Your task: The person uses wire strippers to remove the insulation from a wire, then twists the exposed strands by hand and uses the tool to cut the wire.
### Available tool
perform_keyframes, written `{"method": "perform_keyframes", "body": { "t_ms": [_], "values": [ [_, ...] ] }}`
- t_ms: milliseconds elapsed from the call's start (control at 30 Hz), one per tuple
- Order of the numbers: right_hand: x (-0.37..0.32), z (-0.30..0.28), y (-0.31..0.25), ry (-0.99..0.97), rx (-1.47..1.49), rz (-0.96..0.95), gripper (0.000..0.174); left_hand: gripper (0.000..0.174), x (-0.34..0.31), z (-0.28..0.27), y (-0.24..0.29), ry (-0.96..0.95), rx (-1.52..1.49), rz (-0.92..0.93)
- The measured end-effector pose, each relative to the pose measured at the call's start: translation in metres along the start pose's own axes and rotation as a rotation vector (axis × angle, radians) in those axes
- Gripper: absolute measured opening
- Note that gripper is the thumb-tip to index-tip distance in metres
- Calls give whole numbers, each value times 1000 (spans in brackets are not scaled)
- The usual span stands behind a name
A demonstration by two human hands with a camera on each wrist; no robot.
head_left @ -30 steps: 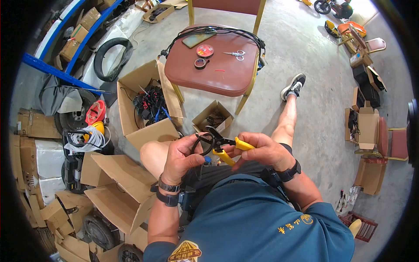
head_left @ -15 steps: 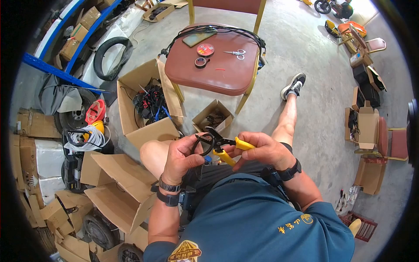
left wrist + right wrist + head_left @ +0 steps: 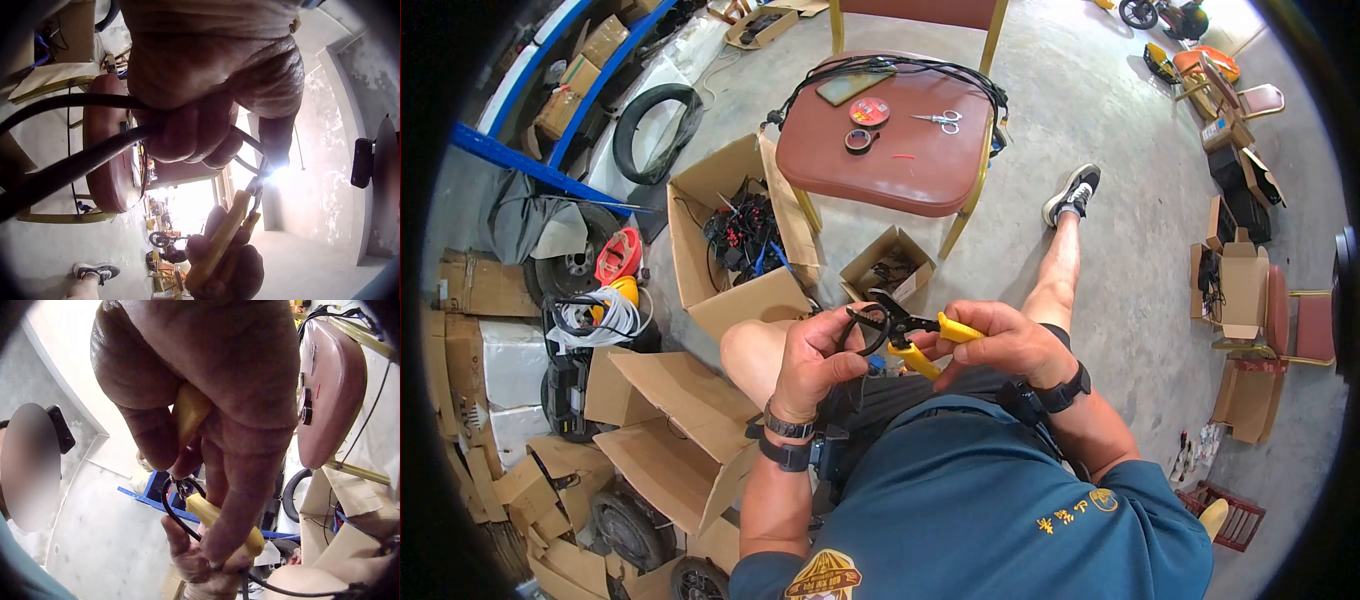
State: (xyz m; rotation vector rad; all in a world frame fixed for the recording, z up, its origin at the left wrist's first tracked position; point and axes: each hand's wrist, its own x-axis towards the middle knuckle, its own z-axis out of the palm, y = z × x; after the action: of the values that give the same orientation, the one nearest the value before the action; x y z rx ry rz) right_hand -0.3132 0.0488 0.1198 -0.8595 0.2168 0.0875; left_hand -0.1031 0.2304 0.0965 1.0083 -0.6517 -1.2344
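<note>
My left hand (image 3: 812,362) grips a black cable (image 3: 75,164), its fingers curled round it. The cable bends into a small loop near the fingertips, and two lengths of it run out of the fist in the left wrist view. In my right hand (image 3: 1012,345) is a pair of wire strippers with yellow handles (image 3: 914,360) and dark jaws. The handles stand apart, with the thumb and fingers round them. The jaws are spread at the cable loop, close to the left fingertips, and overlap it in the head view.
A brown chair (image 3: 885,180) ahead bears scissors (image 3: 948,122), tape rolls, a phone-like slab and a bundle of black cables. An open carton (image 3: 785,185) of tangled wires and a small box (image 3: 862,268) stand before it. More cartons (image 3: 685,385) crowd the left.
The head view has tilted very slightly, so the chair sits a little higher. Both hands, the cable and the wire strippers keep the same position.
</note>
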Motion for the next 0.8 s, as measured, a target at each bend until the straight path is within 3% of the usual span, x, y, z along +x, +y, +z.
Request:
{"method": "perform_keyframes", "body": {
  "t_ms": [133,333,433,533,633,800],
  "values": [
    [0,-1,1,-8,-7,-6,24,73,-1,0,0,6,-16,-7],
    [-1,6,-8,13,-184,121,45,67,0,0,-1,-17,31,1],
    [0,2,1,-75,-183,54,55,66,0,0,1,-37,53,5],
    [0,-4,0,-115,-239,62,59,65,0,2,5,-53,71,4],
    [-3,2,-5,-159,-117,72,59,64,0,-3,7,-68,101,-10],
    [-4,4,-13,-148,-232,154,62,64,-1,-3,7,-44,135,-5]
  ]
}}
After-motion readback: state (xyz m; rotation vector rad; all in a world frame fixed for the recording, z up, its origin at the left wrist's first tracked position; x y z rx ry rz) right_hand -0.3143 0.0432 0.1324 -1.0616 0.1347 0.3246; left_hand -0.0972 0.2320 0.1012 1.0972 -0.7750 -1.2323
